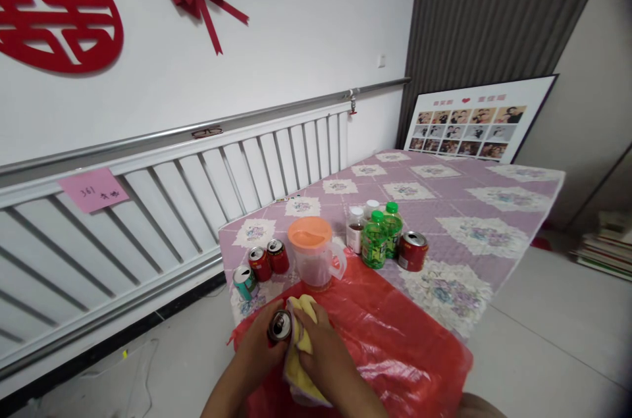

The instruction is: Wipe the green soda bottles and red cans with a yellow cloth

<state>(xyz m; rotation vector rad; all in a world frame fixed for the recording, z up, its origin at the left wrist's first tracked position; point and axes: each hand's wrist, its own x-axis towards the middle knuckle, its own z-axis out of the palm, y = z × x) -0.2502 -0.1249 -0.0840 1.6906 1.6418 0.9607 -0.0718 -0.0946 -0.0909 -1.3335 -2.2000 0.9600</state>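
My left hand (259, 342) is wrapped around a drink can (280, 326), its silver top facing up, over a red plastic sheet (395, 345). My right hand (316, 336) presses a yellow cloth (301, 345) against the can's side, fingers closed on the cloth. Just beyond my hands stands a clear jug with an orange lid (315, 253).
Two red cans (269, 261) and a teal can (244, 281) stand left of the jug. Right of it are two green bottles (381, 240), white-capped bottles (355, 228) and a larger red can (412, 251). The table carries a purple quilted cover (444, 201). A white radiator (172, 207) lines the wall; a photo board (469, 122) leans behind.
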